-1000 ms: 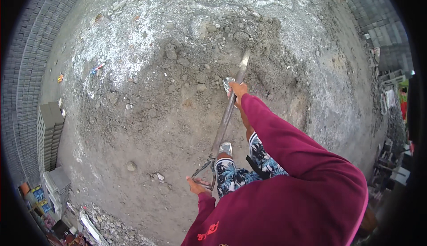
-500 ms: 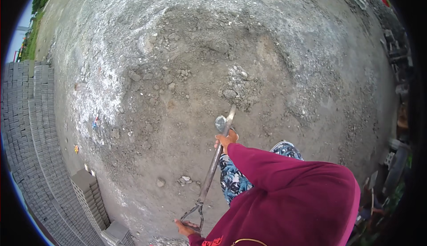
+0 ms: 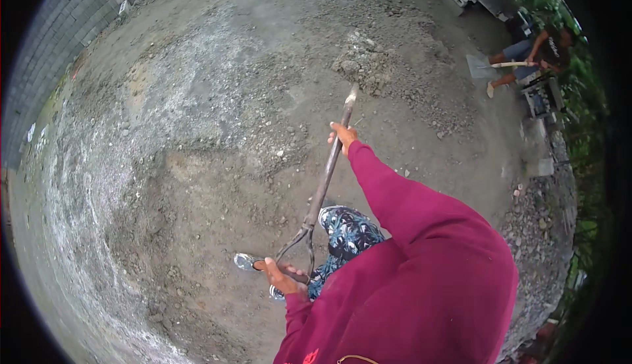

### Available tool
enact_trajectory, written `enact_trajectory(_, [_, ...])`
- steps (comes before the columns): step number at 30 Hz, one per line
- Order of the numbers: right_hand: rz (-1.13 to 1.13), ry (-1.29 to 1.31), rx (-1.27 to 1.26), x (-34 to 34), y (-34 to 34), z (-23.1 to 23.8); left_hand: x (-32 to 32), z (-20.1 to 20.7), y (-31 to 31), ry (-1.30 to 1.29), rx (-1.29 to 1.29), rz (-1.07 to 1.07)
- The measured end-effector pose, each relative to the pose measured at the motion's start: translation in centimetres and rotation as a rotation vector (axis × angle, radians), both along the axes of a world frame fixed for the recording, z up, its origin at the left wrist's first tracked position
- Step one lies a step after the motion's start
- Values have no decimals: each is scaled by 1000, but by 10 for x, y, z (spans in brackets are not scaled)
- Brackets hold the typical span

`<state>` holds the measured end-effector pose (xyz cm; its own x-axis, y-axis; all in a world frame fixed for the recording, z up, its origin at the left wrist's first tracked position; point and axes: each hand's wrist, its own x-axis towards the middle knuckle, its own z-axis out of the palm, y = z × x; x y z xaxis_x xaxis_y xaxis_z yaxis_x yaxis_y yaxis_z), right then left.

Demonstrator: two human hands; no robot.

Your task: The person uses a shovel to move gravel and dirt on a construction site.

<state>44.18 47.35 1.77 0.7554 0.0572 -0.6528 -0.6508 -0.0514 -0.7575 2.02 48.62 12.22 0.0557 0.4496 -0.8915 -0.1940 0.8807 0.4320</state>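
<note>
Shovel (image 3: 327, 173) slants over the ground (image 3: 421, 160) before you, your left hand (image 3: 284, 279) gripping its forked handle (image 3: 303, 233), your right hand (image 3: 343, 137) closed around its shaft (image 3: 319, 198), soil (image 3: 363, 67) heaped at its far end.

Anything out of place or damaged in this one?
Nothing stands out: the shovel shows no visible break, grey soil is heaped at its far end, hiding the blade, and scattered stones match the rough ground.
</note>
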Motion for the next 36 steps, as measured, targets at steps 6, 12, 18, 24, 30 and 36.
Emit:
enact_trajectory(6, [12, -58, 279, 187, -87, 145, 312, 171, -14, -988, 652, -901])
enact_trajectory(12, [-187, 92, 13, 122, -139, 20, 261, 111, 2, -747, 245, -723])
enact_trajectory(18, [239, 361, -314, -120, -23, -104, 58, 61, 60, -33, 135, -191])
enact_trajectory(24, [1019, 481, -159, -351, 67, -58, -130, 75, -59, -6, 167, 485])
enact_trajectory(30, [1644, 266, -250, -530, 143, -36, -173, 50, -111, -390, 269, 1237])
enact_trajectory(36, [1886, -91, -338, -650, 236, -128, -233, 12, -15, -364, 310, 1479])
